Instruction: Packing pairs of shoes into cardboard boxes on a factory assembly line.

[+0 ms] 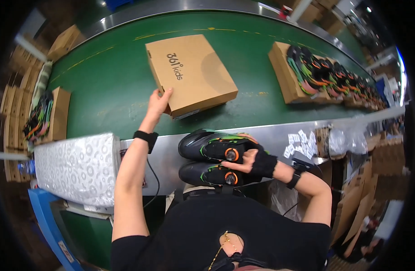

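My left hand (160, 103) grips the near left corner of a brown cardboard shoebox (203, 67), its thumb on top and the other fingers partly hidden at the side. The closed box sits at an angle on the green belt. Close to my body, a pair of black shoes with green trim and orange dials lies side by side on the metal ledge, toes to the left. Around the ankle of the farther shoe (200, 143) closes my right hand (255, 160), in a black fingerless glove. Its thumb stretches over the nearer shoe (198, 174).
More shoes (322, 72) stand in a row with brown boxes on the belt at right. Shoes and an upright box (60, 113) are at left. A stack of patterned white paper (76, 169) lies beside my left arm. Small white labels (302, 142) lie on the right ledge.
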`<state>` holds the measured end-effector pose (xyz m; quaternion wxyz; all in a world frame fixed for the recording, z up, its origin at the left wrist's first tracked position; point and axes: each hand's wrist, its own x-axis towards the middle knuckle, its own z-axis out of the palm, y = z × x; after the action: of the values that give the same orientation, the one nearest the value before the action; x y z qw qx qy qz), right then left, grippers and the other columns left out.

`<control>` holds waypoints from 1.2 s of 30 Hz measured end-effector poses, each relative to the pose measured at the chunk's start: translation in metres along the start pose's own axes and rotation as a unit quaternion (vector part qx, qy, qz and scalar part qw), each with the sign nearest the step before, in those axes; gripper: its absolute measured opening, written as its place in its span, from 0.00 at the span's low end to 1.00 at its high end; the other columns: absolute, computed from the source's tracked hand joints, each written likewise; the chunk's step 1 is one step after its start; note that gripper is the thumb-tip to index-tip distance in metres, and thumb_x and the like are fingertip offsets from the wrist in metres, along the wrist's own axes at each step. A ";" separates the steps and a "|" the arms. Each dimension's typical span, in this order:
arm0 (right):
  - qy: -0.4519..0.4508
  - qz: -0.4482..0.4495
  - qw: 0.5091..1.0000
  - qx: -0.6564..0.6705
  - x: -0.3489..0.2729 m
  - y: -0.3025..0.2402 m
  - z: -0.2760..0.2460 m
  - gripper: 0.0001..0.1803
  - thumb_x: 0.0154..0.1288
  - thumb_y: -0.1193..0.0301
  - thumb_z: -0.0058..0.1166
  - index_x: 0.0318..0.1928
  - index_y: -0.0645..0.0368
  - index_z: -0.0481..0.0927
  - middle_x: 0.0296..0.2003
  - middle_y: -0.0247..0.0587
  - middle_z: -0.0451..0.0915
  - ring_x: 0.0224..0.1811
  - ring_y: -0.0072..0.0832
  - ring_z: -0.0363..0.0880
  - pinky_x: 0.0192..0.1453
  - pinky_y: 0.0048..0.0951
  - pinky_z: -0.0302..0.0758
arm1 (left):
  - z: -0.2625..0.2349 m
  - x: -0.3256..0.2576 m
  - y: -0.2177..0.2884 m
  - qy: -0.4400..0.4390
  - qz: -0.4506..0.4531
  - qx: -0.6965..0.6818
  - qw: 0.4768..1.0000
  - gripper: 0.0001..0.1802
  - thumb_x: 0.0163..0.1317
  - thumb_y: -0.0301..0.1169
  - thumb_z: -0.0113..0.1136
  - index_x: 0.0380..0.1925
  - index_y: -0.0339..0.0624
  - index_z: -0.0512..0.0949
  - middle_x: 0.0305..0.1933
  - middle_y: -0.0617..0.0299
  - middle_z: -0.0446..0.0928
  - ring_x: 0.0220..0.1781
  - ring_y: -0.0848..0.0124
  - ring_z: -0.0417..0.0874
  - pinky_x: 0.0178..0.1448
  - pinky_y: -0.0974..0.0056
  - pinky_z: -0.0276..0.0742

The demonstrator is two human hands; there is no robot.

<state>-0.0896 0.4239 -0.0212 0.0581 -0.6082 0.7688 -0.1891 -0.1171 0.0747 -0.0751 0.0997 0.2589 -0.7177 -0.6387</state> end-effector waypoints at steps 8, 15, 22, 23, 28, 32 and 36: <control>0.116 0.306 0.926 0.189 0.016 0.019 -0.045 0.31 0.47 0.67 0.54 0.54 0.53 0.61 0.33 0.48 0.75 0.37 0.43 0.74 0.44 0.43 0.69 | 0.069 -0.050 0.112 -0.074 0.114 0.178 0.975 0.33 0.55 0.48 0.52 0.51 0.31 0.64 0.18 0.58 0.72 0.18 0.72 0.74 0.22 0.67 0.71; 0.456 0.324 0.798 0.222 0.087 0.078 -0.013 0.32 0.37 0.70 0.57 0.49 0.62 0.66 0.41 0.51 0.74 0.45 0.45 0.71 0.51 0.35 0.68 | 0.104 -0.051 0.118 -0.009 0.238 0.374 0.896 0.28 0.59 0.52 0.43 0.48 0.42 0.71 0.35 0.50 0.78 0.38 0.64 0.79 0.44 0.64 0.70; 0.529 0.285 0.558 0.572 0.017 0.106 -0.064 0.27 0.44 0.66 0.59 0.46 0.65 0.68 0.34 0.42 0.75 0.31 0.27 0.76 0.30 0.24 0.73 | -0.006 -0.046 0.033 -0.035 0.003 0.198 0.979 0.24 0.59 0.46 0.47 0.52 0.44 0.68 0.22 0.62 0.70 0.12 0.77 0.69 0.17 0.73 0.68; 0.518 0.245 0.525 0.629 0.007 0.108 -0.058 0.27 0.46 0.65 0.59 0.46 0.64 0.68 0.35 0.43 0.74 0.30 0.27 0.76 0.29 0.24 0.73 | -0.034 -0.034 -0.006 -0.034 -0.062 0.188 0.980 0.23 0.58 0.45 0.47 0.49 0.43 0.69 0.17 0.64 0.67 0.08 0.79 0.66 0.12 0.74 0.65; 0.498 0.493 0.645 0.305 -0.076 0.120 0.023 0.25 0.50 0.64 0.58 0.47 0.63 0.68 0.40 0.45 0.74 0.36 0.30 0.76 0.38 0.25 0.72 | -0.071 -0.050 -0.065 -0.025 -0.065 0.152 0.986 0.14 0.56 0.35 0.45 0.36 0.37 0.74 0.13 0.65 0.66 0.09 0.77 0.67 0.12 0.71 0.67; 0.242 0.679 0.685 -0.108 -0.174 0.105 0.078 0.26 0.52 0.57 0.48 0.48 0.62 0.68 0.45 0.52 0.70 0.47 0.45 0.68 0.46 0.43 0.68 | -0.047 -0.069 -0.061 -0.034 -0.036 0.165 0.985 0.12 0.55 0.34 0.46 0.29 0.37 0.74 0.12 0.64 0.67 0.10 0.76 0.68 0.14 0.70 0.67; 0.220 0.641 0.718 -0.160 -0.189 0.082 0.112 0.13 0.56 0.65 0.45 0.42 0.56 0.67 0.37 0.47 0.68 0.37 0.45 0.72 0.37 0.44 0.70 | -0.019 -0.087 -0.052 -0.009 -0.032 0.136 0.990 0.19 0.59 0.39 0.46 0.45 0.39 0.72 0.15 0.66 0.67 0.11 0.77 0.69 0.15 0.72 0.69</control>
<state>-0.0809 0.5962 -0.1805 -0.1037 0.0887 0.9846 -0.1090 -0.0217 0.0989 -0.1064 0.0372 0.2871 -0.7901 -0.5403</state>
